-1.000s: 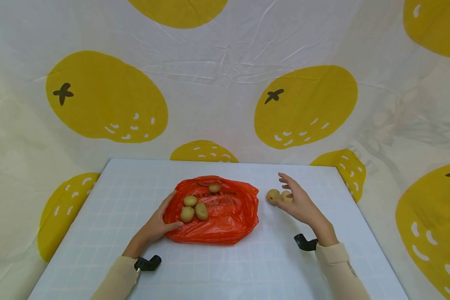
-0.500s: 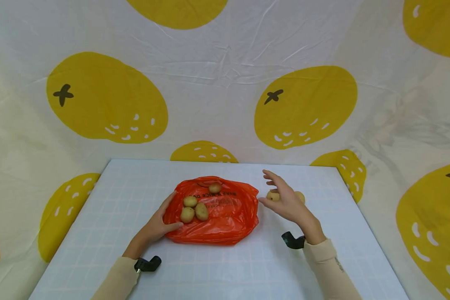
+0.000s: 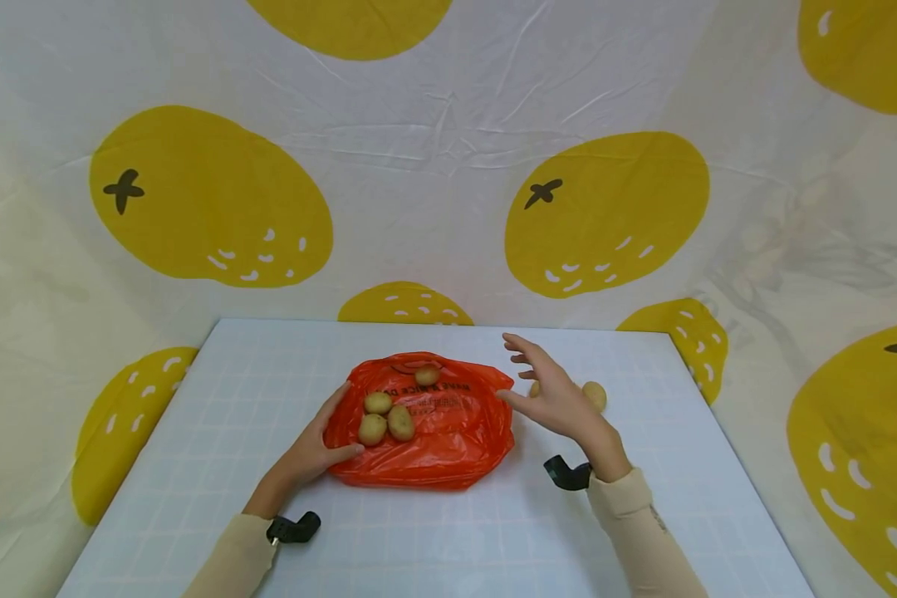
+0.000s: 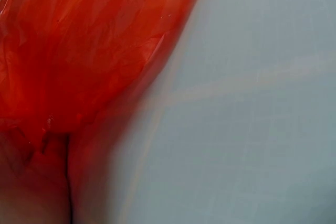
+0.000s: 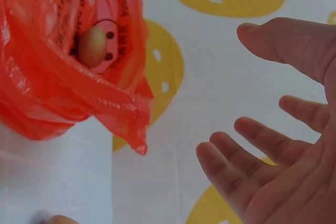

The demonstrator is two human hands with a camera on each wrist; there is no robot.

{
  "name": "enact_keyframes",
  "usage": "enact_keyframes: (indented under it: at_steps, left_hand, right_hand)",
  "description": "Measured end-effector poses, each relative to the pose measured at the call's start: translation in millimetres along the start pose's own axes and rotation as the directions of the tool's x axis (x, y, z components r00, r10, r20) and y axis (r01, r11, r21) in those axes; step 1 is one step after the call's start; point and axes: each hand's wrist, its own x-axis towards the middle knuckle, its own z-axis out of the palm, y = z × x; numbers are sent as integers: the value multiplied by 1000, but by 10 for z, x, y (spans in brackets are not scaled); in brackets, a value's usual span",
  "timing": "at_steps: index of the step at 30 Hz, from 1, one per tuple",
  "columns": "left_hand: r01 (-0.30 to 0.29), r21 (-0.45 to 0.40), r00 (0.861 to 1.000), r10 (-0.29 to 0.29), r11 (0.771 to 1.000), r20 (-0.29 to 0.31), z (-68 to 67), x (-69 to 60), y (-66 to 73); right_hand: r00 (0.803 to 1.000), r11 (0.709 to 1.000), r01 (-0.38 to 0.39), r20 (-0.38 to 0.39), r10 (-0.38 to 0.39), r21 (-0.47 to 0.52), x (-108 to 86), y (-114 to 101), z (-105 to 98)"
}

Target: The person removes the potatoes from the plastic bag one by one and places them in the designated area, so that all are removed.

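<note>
Right hand (image 3: 561,403): we see fingers spread wide, nothing held, beside the bag's right edge; the right wrist view shows a gap between them. Left hand (image 3: 306,448): thumb and fingers round the bag's left side, gripping it. Red plastic bag (image 3: 456,448) lies mouth-open on the white table (image 3: 433,548), printed inside. We count four potatoes in it: a touching trio (image 3: 400,423) toward the left, plus a lone potato (image 3: 427,375) near the far rim. Two sit outside, right of the bag: one potato (image 3: 595,397) and another (image 3: 534,389) mostly hidden behind the hand. We'd call it four in, two left.
</note>
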Motion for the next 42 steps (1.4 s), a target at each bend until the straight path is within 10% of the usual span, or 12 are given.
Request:
enact_keyframes:
  at_steps: [42]
  left_hand:
    - [16, -17, 1000, -16, 1000, 9, -8, 3, -8]
  right_hand:
    - [984, 996, 20, 175, -35, 87, 385, -253, 478]
